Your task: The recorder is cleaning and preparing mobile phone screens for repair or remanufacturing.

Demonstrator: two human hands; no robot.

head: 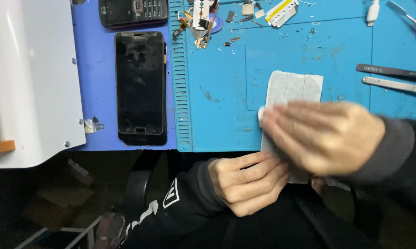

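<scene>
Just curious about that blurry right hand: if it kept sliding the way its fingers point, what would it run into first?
The right hand points left across the grey panel. Past it lies bare blue mat, then probably the black phone; depth is unclear.

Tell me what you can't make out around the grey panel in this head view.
- Grey panel: lower half hidden under right hand.
- Right hand: motion-blurred; anything under its fingers is unreadable.
- Left hand: its grip is covered by the right hand.
- Tweezers: cut off by the right edge.
</scene>
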